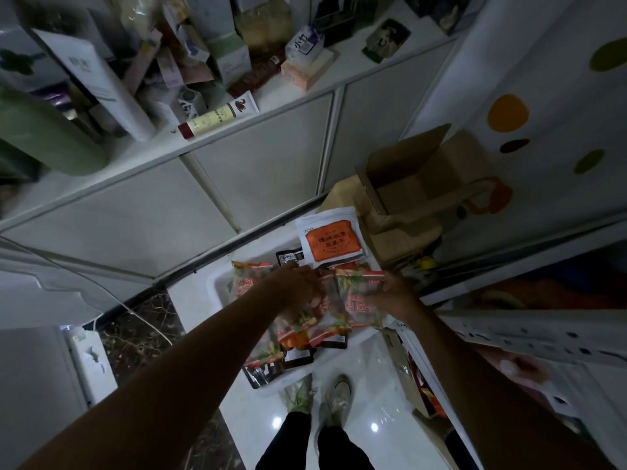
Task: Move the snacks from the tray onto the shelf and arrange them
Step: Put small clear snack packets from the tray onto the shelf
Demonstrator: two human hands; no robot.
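Note:
A white tray (220, 283) lies low in front of me, piled with several colourful snack packets (298, 337). A white pouch with an orange label (330, 239) lies at its far end, beside a small black packet (288, 257). My left hand (297, 286) and my right hand (392, 295) reach down together and grip a red and green snack packet (353, 300) between them, just above the pile. The white shelf (349, 72) runs across the top, crowded with boxes and tubes.
White cabinet doors (169, 212) stand below the shelf. An open cardboard box (414, 178) sits to the right of the tray. A white wall with coloured dots (509, 113) is at right. My feet (319, 398) stand on glossy white floor.

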